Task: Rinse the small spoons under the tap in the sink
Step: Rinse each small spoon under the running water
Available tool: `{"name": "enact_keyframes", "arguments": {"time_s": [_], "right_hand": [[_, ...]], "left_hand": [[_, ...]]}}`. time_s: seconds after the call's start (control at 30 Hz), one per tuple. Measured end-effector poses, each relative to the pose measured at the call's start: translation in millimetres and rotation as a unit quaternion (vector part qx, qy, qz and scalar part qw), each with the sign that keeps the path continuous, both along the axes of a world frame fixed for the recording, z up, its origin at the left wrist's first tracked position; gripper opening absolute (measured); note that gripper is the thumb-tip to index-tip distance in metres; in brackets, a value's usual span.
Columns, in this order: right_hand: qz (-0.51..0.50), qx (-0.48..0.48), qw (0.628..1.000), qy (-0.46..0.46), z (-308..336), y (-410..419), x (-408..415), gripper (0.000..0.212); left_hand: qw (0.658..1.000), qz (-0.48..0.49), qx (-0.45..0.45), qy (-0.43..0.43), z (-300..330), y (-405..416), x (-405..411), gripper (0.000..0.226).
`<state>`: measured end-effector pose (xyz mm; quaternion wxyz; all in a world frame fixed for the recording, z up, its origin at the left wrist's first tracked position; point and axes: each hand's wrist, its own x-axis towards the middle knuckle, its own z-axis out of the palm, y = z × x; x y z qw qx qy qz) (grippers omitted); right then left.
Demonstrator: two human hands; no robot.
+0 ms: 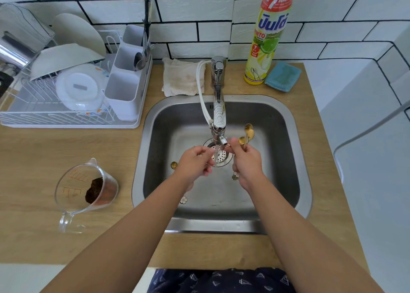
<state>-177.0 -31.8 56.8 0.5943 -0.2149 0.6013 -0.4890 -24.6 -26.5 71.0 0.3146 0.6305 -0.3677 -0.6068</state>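
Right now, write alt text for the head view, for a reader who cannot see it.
Two hands work under the running tap over a steel sink: the right hand holds a bunch of small gold spoons, and the left hand pinches something thin in the stream. A dish rack and measuring jug sit left; a soap bottle stands behind.

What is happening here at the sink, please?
A person stands at the steel sink and rinses small gold spoons. The right hand grips a bunch of small gold spoons with the bowls pointing up, beside the chrome tap. The left hand holds something small in the thin stream of water above the round drain strainer; what it holds is hard to see. More small gold pieces lie on the sink floor. A clear measuring jug with brown residue sits on the wooden counter.
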Motion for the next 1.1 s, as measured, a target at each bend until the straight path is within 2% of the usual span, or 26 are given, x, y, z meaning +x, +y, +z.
{"name": "enact_keyframes", "arguments": {"time_s": [0.03,0.13,0.17,0.2,0.27,0.33,0.37,0.4,0.5,0.57,0.63,0.7,0.73,0.8,0.87,0.9,0.93,1.0,1.07,1.1], "right_hand": [[-0.004,0.006,1.000,0.003,0,0,-3,0.022],[-0.002,0.018,1.000,0.015,0,-3,-14,0.022],[-0.004,0.018,1.000,0.017,0,-5,-17,0.022],[-0.011,0.018,1.000,0.017,0,-6,-20,0.022],[-0.030,0.019,0.999,0.016,-1,-8,-28,0.022],[-0.040,0.022,0.999,0.008,-3,-8,-33,0.024],[-0.040,0.021,0.999,0.003,-4,-8,-34,0.024],[-0.036,0.020,0.999,-0.001,-5,-7,-33,0.024],[-0.006,0.015,1.000,0.000,-6,-4,-22,0.021],[0.003,0.012,1.000,0.004,-6,-5,-20,0.021],[-0.005,0.010,1.000,0.001,-4,-8,-23,0.022],[-0.019,0.009,1.000,-0.007,-3,-11,-30,0.024],[-0.021,0.008,1.000,-0.008,-3,-12,-31,0.024],[-0.005,0.004,1.000,-0.007,-3,-11,-27,0.023],[0.024,0.000,1.000,-0.011,-3,-7,-20,0.021],[0.035,-0.005,0.999,-0.019,-2,-6,-17,0.020],[0.047,-0.016,0.998,-0.031,-2,-4,-17,0.017],[0.067,-0.041,0.995,-0.054,2,-5,-21,0.012],[0.056,-0.042,0.997,-0.033,5,-7,-25,0.018],[0.038,-0.034,0.999,-0.013,8,-9,-27,0.018]], "left_hand": [[1.000,0.011,0.006,-0.005,0,-5,-5,0.024],[0.993,-0.014,0.007,-0.117,-2,-13,-15,0.050],[0.992,-0.027,0.005,-0.127,-3,-13,-18,0.054],[0.994,-0.044,0.003,-0.104,-4,-13,-19,0.052],[0.997,-0.079,0.013,0.021,-5,-12,-19,0.034],[0.983,-0.088,0.052,0.149,-3,-10,-15,0.022],[0.979,-0.085,0.065,0.174,-3,-9,-13,0.020],[0.981,-0.076,0.071,0.165,-1,-9,-13,0.019],[0.997,0.011,0.065,0.051,-3,-12,-22,0.028],[0.995,0.043,0.070,0.048,-5,-15,-23,0.028],[0.986,0.031,0.088,0.139,-6,-15,-18,0.019],[0.959,0.036,0.112,0.258,-4,-12,-11,0.019],[0.953,0.034,0.118,0.276,-4,-10,-10,0.019],[0.973,0.022,0.122,0.195,-2,-9,-15,0.015],[0.989,0.042,0.117,0.082,-2,-12,-24,0.030],[0.989,0.058,0.122,0.068,-4,-14,-25,0.035],[0.984,0.073,0.137,0.088,-5,-15,-25,0.034],[0.966,0.074,0.169,0.184,-4,-14,-15,0.026],[0.949,0.031,0.171,0.262,-3,-8,-5,0.019],[0.950,0.004,0.153,0.273,-3,-4,-2,0.018]]}}
